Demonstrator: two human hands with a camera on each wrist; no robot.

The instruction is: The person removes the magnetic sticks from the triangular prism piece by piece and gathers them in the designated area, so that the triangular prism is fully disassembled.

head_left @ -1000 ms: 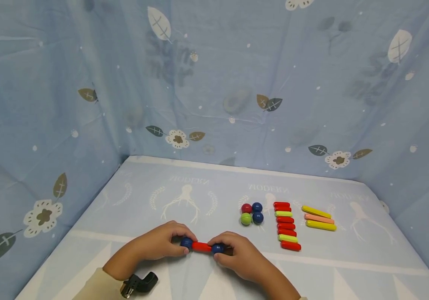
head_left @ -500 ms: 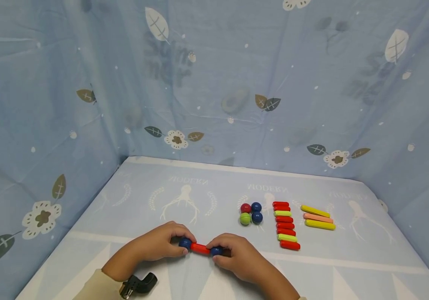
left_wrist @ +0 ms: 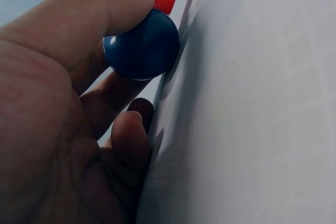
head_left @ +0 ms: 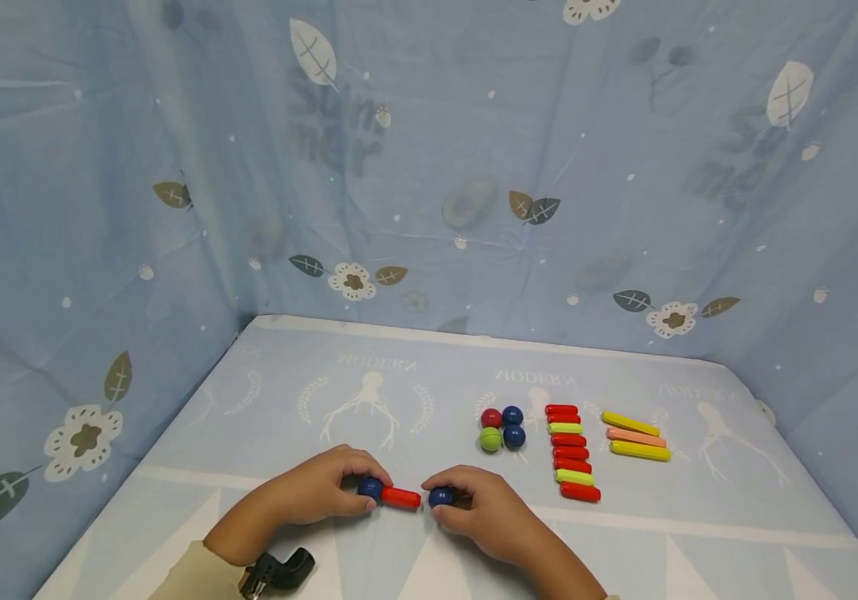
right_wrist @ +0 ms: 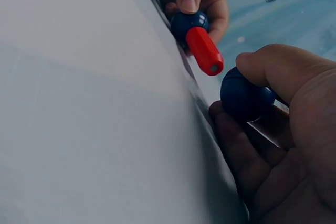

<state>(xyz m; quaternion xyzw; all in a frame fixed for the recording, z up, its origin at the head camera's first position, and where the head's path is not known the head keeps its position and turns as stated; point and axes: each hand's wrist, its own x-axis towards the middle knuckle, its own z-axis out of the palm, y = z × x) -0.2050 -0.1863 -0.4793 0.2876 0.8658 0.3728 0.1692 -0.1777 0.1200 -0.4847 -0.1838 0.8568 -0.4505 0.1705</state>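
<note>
My left hand (head_left: 327, 483) pinches a dark blue ball (left_wrist: 143, 45) between thumb and fingers. A red rod (head_left: 402, 497) is joined to that ball and points right, toward the other hand. In the right wrist view the rod's free end shows a small grey metallic spot. A second dark blue ball (right_wrist: 244, 96) is pinched by my right hand (head_left: 483, 510), just right of the rod's end, with a narrow gap between. Both hands are low over the patterned tablecloth (head_left: 263, 450).
Behind the right hand, a red ball (head_left: 491, 418), a green ball (head_left: 490, 440) and two blue balls (head_left: 514, 437) sit clustered. Farther right lie a column of short red and light green rods (head_left: 571, 453) and three longer yellow and orange rods (head_left: 639, 451). Patterned cloth walls (head_left: 429, 167) enclose the table.
The right hand's blue ball has come away from the red rod's end and shifted slightly right. The left hand stays nearly still with its ball and the rod.
</note>
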